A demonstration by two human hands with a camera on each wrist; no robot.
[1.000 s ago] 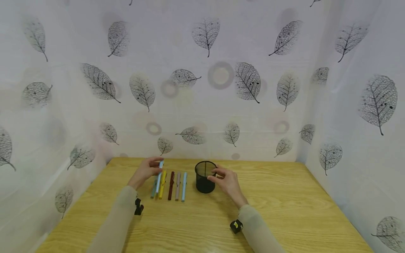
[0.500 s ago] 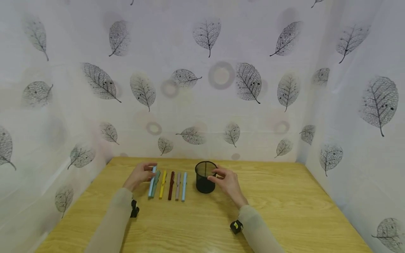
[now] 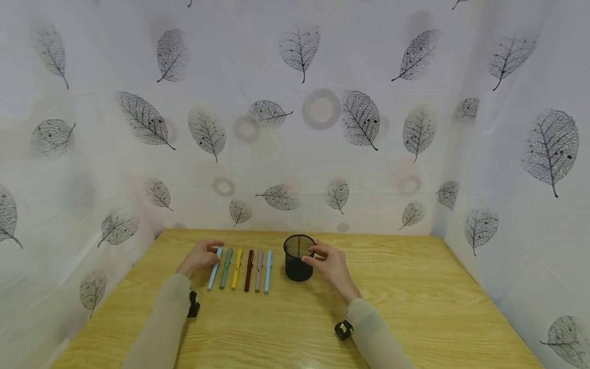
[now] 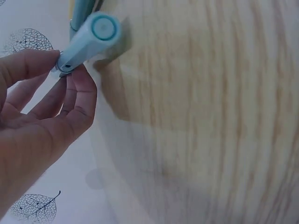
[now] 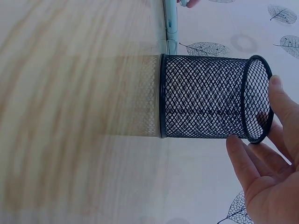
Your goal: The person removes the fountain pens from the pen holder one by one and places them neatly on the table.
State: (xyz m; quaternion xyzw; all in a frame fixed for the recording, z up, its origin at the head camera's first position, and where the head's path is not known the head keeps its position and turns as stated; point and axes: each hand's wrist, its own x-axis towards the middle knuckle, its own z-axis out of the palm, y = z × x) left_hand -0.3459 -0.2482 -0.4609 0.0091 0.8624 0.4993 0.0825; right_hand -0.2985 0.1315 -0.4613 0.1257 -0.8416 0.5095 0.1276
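At the left end of a row of pens, my left hand [image 3: 198, 259] pinches a light blue pen [image 3: 213, 271] between thumb and fingers. The left wrist view shows that pen [image 4: 88, 44] end-on, tilted, its round tip toward the camera. To its right lie a green pen [image 3: 226, 269], a yellow pen [image 3: 237, 270], a dark red pen [image 3: 249, 271], a mauve pen [image 3: 259, 272] and a second light blue pen [image 3: 268, 272]. My right hand [image 3: 335, 267] holds the rim of a black mesh pen cup [image 3: 299, 270], which stands upright; the mesh [image 5: 205, 95] shows nothing inside.
The wooden table [image 3: 276, 328] reaches back to a pale curtain [image 3: 295, 154] printed with leaves, which also closes off both sides. A black wrist camera [image 3: 343, 330] sits at the right sleeve, another camera [image 3: 193, 306] at the left.
My left hand has carried the light blue pen leftward, from above the green and yellow pens past the green one to the row's left end. The right hand and pen cup stay put.
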